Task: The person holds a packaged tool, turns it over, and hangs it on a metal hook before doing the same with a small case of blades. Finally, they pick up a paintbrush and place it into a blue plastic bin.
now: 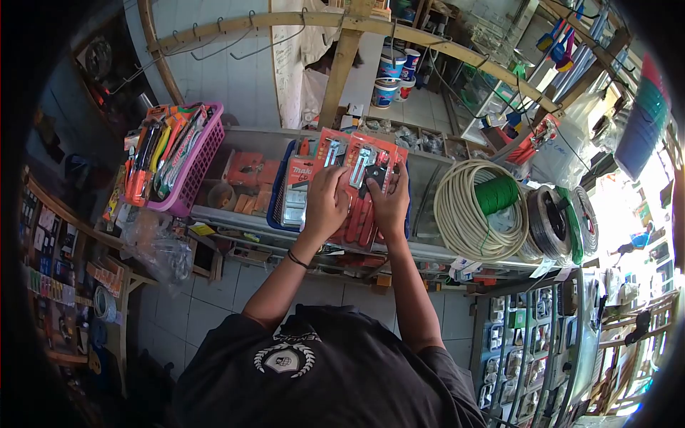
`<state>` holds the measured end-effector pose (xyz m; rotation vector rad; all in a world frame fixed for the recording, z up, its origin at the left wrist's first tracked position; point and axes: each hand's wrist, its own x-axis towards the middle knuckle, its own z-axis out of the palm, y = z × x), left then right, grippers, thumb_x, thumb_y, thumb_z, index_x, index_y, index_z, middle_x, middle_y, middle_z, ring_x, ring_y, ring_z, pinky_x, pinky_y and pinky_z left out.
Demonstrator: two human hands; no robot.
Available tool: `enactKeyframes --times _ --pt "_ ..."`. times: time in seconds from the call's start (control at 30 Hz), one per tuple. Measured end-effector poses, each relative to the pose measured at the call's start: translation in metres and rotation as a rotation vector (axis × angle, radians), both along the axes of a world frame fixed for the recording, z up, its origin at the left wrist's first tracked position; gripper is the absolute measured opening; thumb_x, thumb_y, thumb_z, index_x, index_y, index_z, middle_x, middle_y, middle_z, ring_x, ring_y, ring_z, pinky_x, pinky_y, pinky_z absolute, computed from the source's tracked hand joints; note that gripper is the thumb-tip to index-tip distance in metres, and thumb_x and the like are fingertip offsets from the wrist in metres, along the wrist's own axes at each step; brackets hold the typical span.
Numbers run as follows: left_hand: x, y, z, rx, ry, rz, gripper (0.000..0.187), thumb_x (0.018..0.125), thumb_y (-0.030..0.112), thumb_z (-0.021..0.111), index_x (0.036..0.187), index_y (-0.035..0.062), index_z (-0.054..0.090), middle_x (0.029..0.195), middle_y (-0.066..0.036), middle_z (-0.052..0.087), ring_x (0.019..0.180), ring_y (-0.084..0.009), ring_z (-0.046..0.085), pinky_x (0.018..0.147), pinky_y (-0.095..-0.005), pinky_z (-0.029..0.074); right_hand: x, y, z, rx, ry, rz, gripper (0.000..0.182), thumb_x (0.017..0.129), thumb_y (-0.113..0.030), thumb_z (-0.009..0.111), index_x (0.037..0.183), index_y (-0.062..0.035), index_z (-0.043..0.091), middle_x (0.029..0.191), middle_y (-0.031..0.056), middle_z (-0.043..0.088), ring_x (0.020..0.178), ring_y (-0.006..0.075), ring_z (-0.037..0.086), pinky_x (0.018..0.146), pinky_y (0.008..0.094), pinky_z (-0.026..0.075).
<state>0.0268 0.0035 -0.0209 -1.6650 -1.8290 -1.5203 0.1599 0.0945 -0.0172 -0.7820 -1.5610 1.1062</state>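
Observation:
In the head view, my right hand (389,203) grips the right side of a red blister pack (362,171), thumb on its front. Inside the pack is a red-handled hand tool with a black head. My left hand (327,203) has its fingers curled at the left edge of the same pack, partly hiding it. Another red pack (332,148) stands just behind, beside the left hand's fingers. A Makita-branded pack (296,178) lies left of that hand. These packs are in or over a blue basket (272,208) on the glass counter.
A pink basket (202,162) full of carded tools stands on the glass counter (242,135) at left. Coiled cream hose (449,214) with a green twine roll (497,195) and more coils sit at right. Metal hooks (250,51) hang from a wooden beam (421,39) above.

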Motion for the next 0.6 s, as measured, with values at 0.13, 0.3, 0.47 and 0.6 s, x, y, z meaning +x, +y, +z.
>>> enactKeyframes --times 0.13,0.3,0.47,0.6 --pt "-0.004 0.0 -0.001 0.018 -0.019 -0.025 0.044 0.086 -0.004 0.06 0.13 0.0024 0.06 0.123 -0.019 0.064 0.118 -0.0392 0.059 0.103 -0.0481 0.045 0.004 0.007 -0.002 -0.013 0.004 0.054 0.073 0.092 -0.002 0.075 0.154 0.0084 0.038 0.11 0.0083 0.069 0.096 0.0116 0.064 0.086 0.0244 0.052" --pt "-0.004 -0.003 0.003 0.045 -0.19 -0.11 0.038 0.092 -0.001 0.061 0.129 0.0015 0.062 0.117 -0.017 0.067 0.113 -0.0331 0.063 0.103 -0.0427 0.047 0.006 0.004 0.003 -0.056 0.128 0.142 0.073 0.093 0.001 0.072 0.157 0.0043 0.038 0.123 0.0102 0.068 0.103 0.012 0.064 0.09 0.0263 0.052" --pt "-0.006 0.003 -0.005 0.066 -0.399 -0.157 0.035 0.101 0.007 0.061 0.136 0.0009 0.06 0.109 -0.011 0.067 0.107 -0.0213 0.063 0.098 -0.0347 0.049 0.004 0.005 -0.006 -0.043 0.216 0.221 0.073 0.096 0.001 0.07 0.158 0.0067 0.033 0.144 0.0164 0.057 0.123 0.0157 0.059 0.104 0.029 0.048" --pt "0.0 0.001 0.007 0.092 -0.278 -0.065 0.035 0.103 0.01 0.059 0.137 -0.0001 0.059 0.111 -0.013 0.065 0.102 -0.0217 0.064 0.096 -0.0339 0.049 0.0 -0.001 -0.002 0.033 0.311 0.279 0.074 0.098 0.0 0.067 0.159 0.0102 0.026 0.156 0.0215 0.045 0.139 0.0208 0.049 0.115 0.0335 0.041"
